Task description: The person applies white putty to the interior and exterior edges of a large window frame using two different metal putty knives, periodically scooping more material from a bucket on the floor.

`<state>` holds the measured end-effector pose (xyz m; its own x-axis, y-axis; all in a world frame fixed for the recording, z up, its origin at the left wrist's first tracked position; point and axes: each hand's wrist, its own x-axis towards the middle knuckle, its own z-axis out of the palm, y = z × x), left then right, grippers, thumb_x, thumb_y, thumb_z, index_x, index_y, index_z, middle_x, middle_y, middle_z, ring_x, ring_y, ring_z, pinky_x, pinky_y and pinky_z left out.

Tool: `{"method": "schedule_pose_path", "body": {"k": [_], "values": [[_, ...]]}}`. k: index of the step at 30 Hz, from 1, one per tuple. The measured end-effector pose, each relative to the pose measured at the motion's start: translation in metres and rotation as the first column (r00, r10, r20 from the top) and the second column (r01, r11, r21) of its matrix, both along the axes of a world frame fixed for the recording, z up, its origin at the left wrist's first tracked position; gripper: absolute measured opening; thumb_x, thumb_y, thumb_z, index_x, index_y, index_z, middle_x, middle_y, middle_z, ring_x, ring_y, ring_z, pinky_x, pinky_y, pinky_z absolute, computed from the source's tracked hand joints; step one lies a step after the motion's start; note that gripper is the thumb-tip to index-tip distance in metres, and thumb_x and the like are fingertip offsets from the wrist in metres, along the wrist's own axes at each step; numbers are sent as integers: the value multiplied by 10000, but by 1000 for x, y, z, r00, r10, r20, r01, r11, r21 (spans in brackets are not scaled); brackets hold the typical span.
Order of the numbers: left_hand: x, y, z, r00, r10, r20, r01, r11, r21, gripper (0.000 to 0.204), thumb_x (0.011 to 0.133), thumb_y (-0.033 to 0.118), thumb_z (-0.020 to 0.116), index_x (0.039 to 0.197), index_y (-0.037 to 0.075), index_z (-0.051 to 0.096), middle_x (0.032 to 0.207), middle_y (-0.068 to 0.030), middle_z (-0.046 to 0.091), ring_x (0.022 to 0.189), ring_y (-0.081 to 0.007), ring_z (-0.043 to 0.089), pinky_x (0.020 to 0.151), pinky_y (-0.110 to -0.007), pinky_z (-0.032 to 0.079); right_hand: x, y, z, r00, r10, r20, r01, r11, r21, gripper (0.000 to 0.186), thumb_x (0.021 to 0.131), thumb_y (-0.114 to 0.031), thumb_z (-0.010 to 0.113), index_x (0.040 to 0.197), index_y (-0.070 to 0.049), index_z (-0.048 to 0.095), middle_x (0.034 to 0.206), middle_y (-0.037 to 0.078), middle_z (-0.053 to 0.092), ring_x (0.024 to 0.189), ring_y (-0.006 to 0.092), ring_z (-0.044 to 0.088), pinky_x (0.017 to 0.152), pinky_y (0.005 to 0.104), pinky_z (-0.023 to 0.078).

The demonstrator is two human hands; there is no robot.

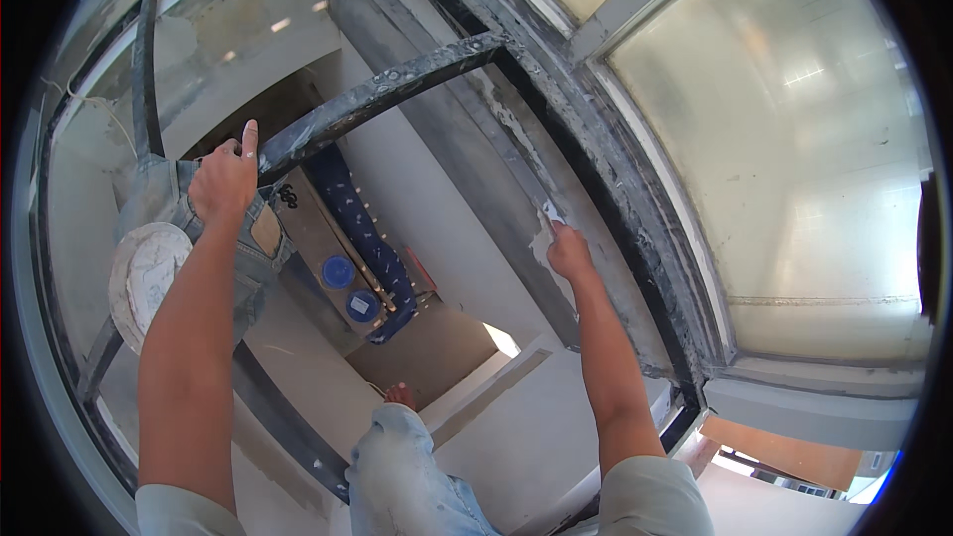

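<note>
My right hand [571, 251] is closed on a putty knife [552, 211], only its small, white-smeared end showing. The knife sits against a grey wall strip [516, 201], beside a ragged patch of pale filler [542, 246]. My left hand [224, 182] lies over the left part of a dark, paint-spattered metal bar [382, 89]. One digit points up while the others curl around the bar, their tips partly hidden. Beside that hand, worn denim [266, 230] drapes over the frame. Below it is a round white tub [149, 278] with whitish material in it, partly behind my left forearm.
Far below, through the frame, two blue-lidded buckets [339, 272] stand on boards next to a dark blue spotted cloth [362, 228]. My bent, denim-covered leg [402, 471] and bare foot [401, 395] are under me. Frosted window panes [764, 139] stand at the right.
</note>
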<state>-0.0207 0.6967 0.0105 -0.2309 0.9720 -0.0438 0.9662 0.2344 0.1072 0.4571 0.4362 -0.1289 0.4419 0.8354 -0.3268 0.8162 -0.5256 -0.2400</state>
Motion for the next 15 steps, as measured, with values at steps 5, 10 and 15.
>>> {"method": "schedule_pose_path", "body": {"k": [5, 10, 15], "values": [[4, -4, -3, 1000, 14, 25, -13, 999, -39, 768, 997, 756, 305, 1342, 192, 696, 1228, -187, 724, 1174, -403, 667, 995, -497, 512, 1, 60, 12, 992, -61, 107, 57, 997, 43, 333, 855, -32, 568, 1162, 5, 694, 1114, 321, 695, 1098, 496, 653, 957, 552, 519], [8, 3, -2, 999, -2, 33, 2, 1000, 19, 748, 1002, 742, 309, 1320, 195, 708, 1197, -183, 736, 1143, -400, 681, 968, -495, 523, -16, 67, -28, 972, -18, 234, 29, 999, -44, 285, 856, -42, 601, 1117, 2, 706, 1107, 322, 696, 1070, 494, 669, 946, 545, 537], [-4, -2, -4, 1000, 10, -3, -10, 1000, -5, 741, 1003, 730, 326, 1343, 187, 696, 1220, -182, 730, 1160, -391, 678, 978, -488, 523, -31, 28, 9, 995, 82, 61, -77, 994, -82, 310, 845, -27, 608, 1141, 3, 694, 1101, 315, 700, 1078, 481, 672, 953, 547, 535]]}}
